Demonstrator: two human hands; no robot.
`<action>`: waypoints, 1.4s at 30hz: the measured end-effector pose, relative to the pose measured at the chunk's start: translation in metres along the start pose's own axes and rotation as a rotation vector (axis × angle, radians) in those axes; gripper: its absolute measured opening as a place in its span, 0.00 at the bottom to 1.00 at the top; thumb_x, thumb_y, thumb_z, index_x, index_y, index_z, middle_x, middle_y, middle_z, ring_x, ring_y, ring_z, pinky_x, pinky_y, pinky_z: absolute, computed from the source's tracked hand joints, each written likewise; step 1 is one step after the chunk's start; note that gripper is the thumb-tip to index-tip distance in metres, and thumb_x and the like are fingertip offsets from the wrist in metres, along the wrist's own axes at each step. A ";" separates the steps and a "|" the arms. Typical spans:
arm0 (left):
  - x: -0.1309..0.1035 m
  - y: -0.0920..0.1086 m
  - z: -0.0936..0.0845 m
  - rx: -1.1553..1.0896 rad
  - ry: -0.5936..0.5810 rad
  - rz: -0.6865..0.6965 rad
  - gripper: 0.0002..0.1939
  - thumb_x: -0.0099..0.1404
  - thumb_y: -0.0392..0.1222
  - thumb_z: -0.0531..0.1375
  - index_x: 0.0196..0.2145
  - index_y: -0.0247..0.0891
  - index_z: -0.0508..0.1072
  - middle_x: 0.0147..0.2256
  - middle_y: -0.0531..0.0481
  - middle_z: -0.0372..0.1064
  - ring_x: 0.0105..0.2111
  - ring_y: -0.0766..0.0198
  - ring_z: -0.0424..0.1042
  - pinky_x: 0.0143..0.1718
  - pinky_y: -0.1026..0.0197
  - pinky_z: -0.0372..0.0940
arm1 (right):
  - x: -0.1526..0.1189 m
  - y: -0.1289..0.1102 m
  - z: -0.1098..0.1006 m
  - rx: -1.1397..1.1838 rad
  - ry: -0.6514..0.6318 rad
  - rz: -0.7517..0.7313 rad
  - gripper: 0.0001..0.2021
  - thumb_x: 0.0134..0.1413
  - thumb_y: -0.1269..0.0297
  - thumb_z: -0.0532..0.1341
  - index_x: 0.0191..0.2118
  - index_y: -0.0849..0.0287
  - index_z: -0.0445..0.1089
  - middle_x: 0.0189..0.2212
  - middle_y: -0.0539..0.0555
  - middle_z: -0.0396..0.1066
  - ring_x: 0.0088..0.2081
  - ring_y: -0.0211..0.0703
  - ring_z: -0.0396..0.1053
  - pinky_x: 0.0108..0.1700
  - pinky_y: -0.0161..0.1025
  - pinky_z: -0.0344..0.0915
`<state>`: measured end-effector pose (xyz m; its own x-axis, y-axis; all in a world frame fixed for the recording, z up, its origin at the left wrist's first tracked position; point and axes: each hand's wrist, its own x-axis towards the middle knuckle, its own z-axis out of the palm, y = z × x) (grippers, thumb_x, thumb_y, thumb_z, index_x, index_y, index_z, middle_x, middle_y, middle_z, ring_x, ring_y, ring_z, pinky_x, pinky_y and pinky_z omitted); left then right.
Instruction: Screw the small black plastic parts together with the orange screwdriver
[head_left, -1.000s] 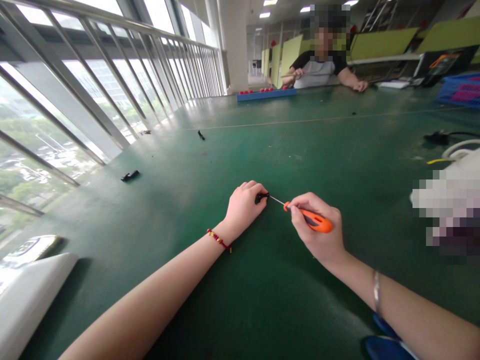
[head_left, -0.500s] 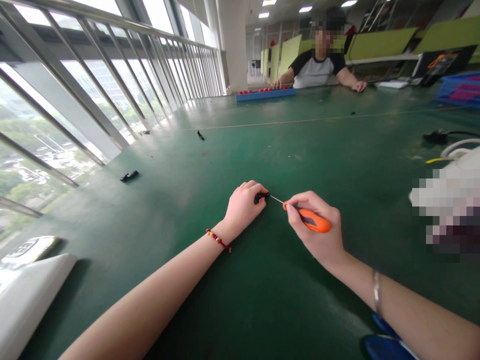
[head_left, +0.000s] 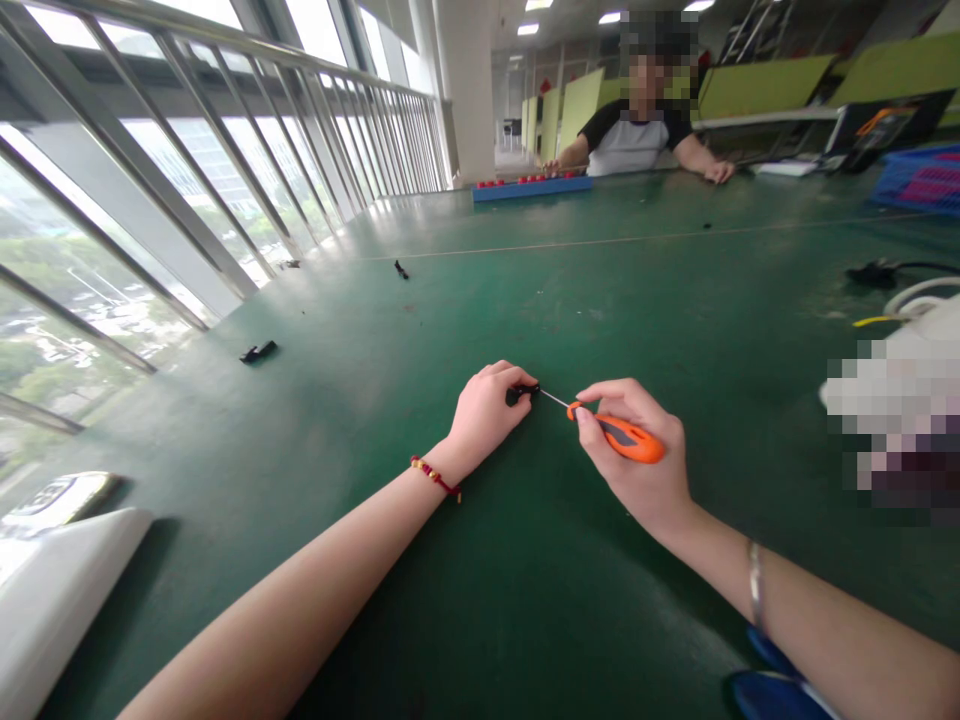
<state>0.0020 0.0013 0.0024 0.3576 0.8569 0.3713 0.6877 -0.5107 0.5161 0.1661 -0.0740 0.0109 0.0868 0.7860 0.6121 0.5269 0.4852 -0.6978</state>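
Between the thumb and fingers of my left hand (head_left: 489,408) is a small black part (head_left: 519,393), held low at the green table; its exact kind is too small to tell. My right hand (head_left: 637,455) grips a screwdriver (head_left: 634,440) with an orange and grey handle. Its thin metal shaft points left, and the tip meets the right end of the black part. Thumb and index finger pinch the handle's front collar, while the rear of the handle lies toward the palm.
Black pieces lie on the green table (head_left: 337,420), one to the left (head_left: 259,351) and one farther back (head_left: 401,269). A blue tray (head_left: 532,190) with red items stands before a person (head_left: 637,140) opposite. A white object (head_left: 82,600) is at left, cables (head_left: 922,295) at right.
The fingers of my right hand have loosened and shifted slightly on the screwdriver, whose handle appears turned, showing more grey. My left hand and the black part stay almost still.
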 end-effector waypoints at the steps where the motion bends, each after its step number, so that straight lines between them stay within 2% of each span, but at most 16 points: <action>1: 0.000 0.000 0.000 -0.009 0.000 -0.003 0.10 0.57 0.32 0.57 0.35 0.38 0.76 0.36 0.50 0.73 0.38 0.61 0.71 0.42 0.59 0.67 | 0.001 0.000 0.001 0.008 0.037 -0.021 0.06 0.50 0.66 0.60 0.37 0.55 0.66 0.22 0.46 0.64 0.25 0.38 0.63 0.32 0.39 0.64; 5: 0.000 -0.001 0.000 -0.037 -0.011 -0.003 0.09 0.58 0.32 0.57 0.35 0.38 0.76 0.37 0.50 0.73 0.38 0.62 0.71 0.43 0.59 0.67 | 0.003 0.003 0.003 0.078 0.149 -0.064 0.18 0.46 0.69 0.62 0.46 0.56 0.61 0.32 0.50 0.63 0.31 0.40 0.66 0.35 0.41 0.67; 7: 0.000 -0.001 -0.001 -0.044 -0.017 0.005 0.09 0.59 0.32 0.57 0.35 0.38 0.76 0.37 0.49 0.73 0.38 0.62 0.71 0.43 0.59 0.67 | 0.003 0.003 0.003 0.078 0.123 -0.032 0.20 0.46 0.67 0.62 0.46 0.56 0.60 0.29 0.48 0.61 0.29 0.39 0.64 0.33 0.40 0.66; 11: 0.000 -0.001 -0.001 -0.054 -0.020 0.010 0.09 0.59 0.32 0.57 0.36 0.38 0.76 0.37 0.49 0.73 0.38 0.62 0.71 0.44 0.59 0.67 | 0.001 0.001 0.001 0.006 0.008 0.013 0.05 0.51 0.65 0.60 0.35 0.55 0.65 0.18 0.45 0.59 0.23 0.38 0.60 0.30 0.38 0.63; 13: 0.001 -0.002 -0.001 -0.055 -0.019 0.012 0.09 0.59 0.32 0.58 0.36 0.38 0.76 0.37 0.49 0.73 0.38 0.62 0.71 0.44 0.59 0.67 | 0.000 0.000 0.001 -0.003 -0.002 0.004 0.03 0.52 0.66 0.60 0.34 0.55 0.66 0.18 0.45 0.61 0.24 0.38 0.62 0.31 0.39 0.63; 17: 0.001 -0.002 0.000 -0.048 -0.021 0.011 0.09 0.59 0.32 0.58 0.36 0.38 0.76 0.37 0.49 0.73 0.39 0.61 0.71 0.44 0.59 0.67 | 0.002 0.003 0.003 0.070 0.144 -0.079 0.17 0.47 0.69 0.62 0.45 0.55 0.62 0.30 0.49 0.64 0.31 0.41 0.67 0.36 0.42 0.66; 20: 0.000 -0.002 0.000 -0.043 -0.025 0.016 0.09 0.59 0.32 0.58 0.36 0.37 0.76 0.38 0.49 0.73 0.39 0.61 0.71 0.44 0.59 0.67 | 0.003 0.004 0.004 0.126 0.143 -0.062 0.24 0.46 0.69 0.62 0.50 0.55 0.56 0.34 0.50 0.62 0.32 0.40 0.66 0.35 0.42 0.67; 22: 0.000 -0.002 -0.001 -0.041 -0.024 0.021 0.09 0.60 0.32 0.58 0.37 0.37 0.76 0.38 0.49 0.73 0.39 0.61 0.71 0.44 0.59 0.67 | 0.002 0.003 0.002 0.081 0.086 -0.023 0.22 0.46 0.67 0.63 0.49 0.55 0.57 0.28 0.47 0.62 0.28 0.39 0.63 0.32 0.41 0.66; 25: 0.000 -0.002 -0.001 -0.038 -0.020 0.023 0.09 0.60 0.32 0.58 0.36 0.38 0.76 0.38 0.49 0.73 0.39 0.61 0.71 0.44 0.59 0.67 | 0.000 0.001 0.001 -0.004 -0.008 0.012 0.10 0.51 0.65 0.60 0.40 0.55 0.63 0.17 0.43 0.58 0.22 0.38 0.60 0.30 0.39 0.63; 28: 0.000 -0.001 -0.001 -0.033 -0.019 0.020 0.09 0.59 0.32 0.58 0.36 0.38 0.76 0.37 0.49 0.73 0.39 0.61 0.71 0.44 0.58 0.67 | 0.000 0.000 0.001 -0.018 0.011 -0.020 0.05 0.52 0.66 0.60 0.36 0.55 0.65 0.17 0.44 0.61 0.23 0.39 0.62 0.31 0.40 0.63; 32: 0.000 -0.001 -0.001 -0.026 -0.022 0.013 0.09 0.59 0.32 0.58 0.36 0.38 0.76 0.38 0.49 0.73 0.39 0.61 0.71 0.44 0.58 0.67 | 0.003 0.001 0.004 0.091 0.168 -0.082 0.20 0.47 0.70 0.62 0.47 0.55 0.60 0.31 0.50 0.64 0.31 0.41 0.66 0.35 0.42 0.66; 35: 0.000 -0.001 -0.001 -0.023 -0.026 0.020 0.09 0.59 0.32 0.57 0.36 0.38 0.76 0.38 0.49 0.73 0.39 0.61 0.71 0.44 0.59 0.67 | 0.003 0.002 0.004 0.128 0.141 -0.050 0.26 0.46 0.69 0.63 0.52 0.55 0.55 0.33 0.50 0.62 0.31 0.40 0.65 0.34 0.41 0.67; 40: 0.000 -0.001 -0.001 -0.013 -0.027 0.024 0.09 0.60 0.33 0.58 0.36 0.38 0.76 0.38 0.49 0.73 0.39 0.61 0.71 0.44 0.59 0.67 | 0.000 0.000 0.002 -0.070 0.036 -0.021 0.06 0.50 0.65 0.60 0.36 0.56 0.66 0.18 0.44 0.57 0.23 0.38 0.60 0.34 0.42 0.62; 42: 0.000 -0.001 -0.001 -0.009 -0.028 0.022 0.09 0.60 0.33 0.57 0.36 0.38 0.76 0.38 0.49 0.73 0.39 0.61 0.71 0.44 0.59 0.67 | 0.000 -0.001 0.002 -0.075 0.049 -0.024 0.05 0.51 0.65 0.60 0.36 0.56 0.66 0.18 0.44 0.58 0.24 0.38 0.61 0.35 0.42 0.63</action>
<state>0.0010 0.0013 0.0028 0.3899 0.8471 0.3613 0.6736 -0.5298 0.5153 0.1641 -0.0740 0.0110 0.1139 0.7539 0.6471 0.5911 0.4721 -0.6540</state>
